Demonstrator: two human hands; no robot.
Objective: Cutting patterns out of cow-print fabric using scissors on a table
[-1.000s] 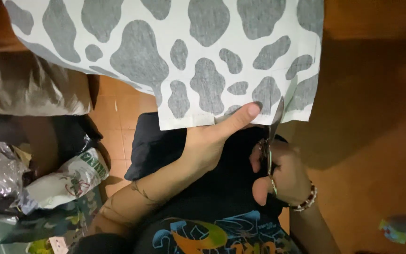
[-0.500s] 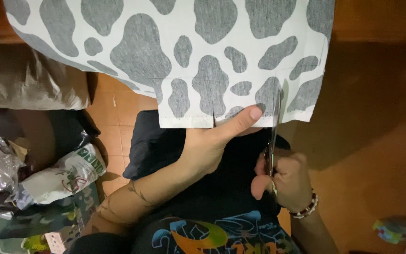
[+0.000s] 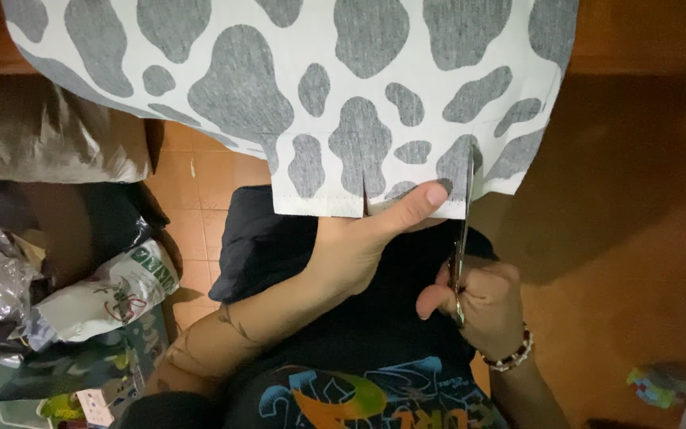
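White cotton-like fabric [image 3: 319, 87] with grey cow-style blotches hangs across the top of the view, its lower hem right above the person's lap. The left hand [image 3: 359, 238] pinches that hem, thumb pressed flat on the front, just right of a short slit already cut into the edge. The right hand [image 3: 478, 298] is clenched around the handles of a pair of scissors [image 3: 462, 230], blades pointing up and biting into the hem just beside the thumb tip. A beaded bracelet [image 3: 510, 357] sits on the right wrist. Below, a dark printed shirt [image 3: 359, 389]. Off to the left, crumpled plastic bags [image 3: 81, 294] lie on the orange tiled floor [image 3: 200, 230].
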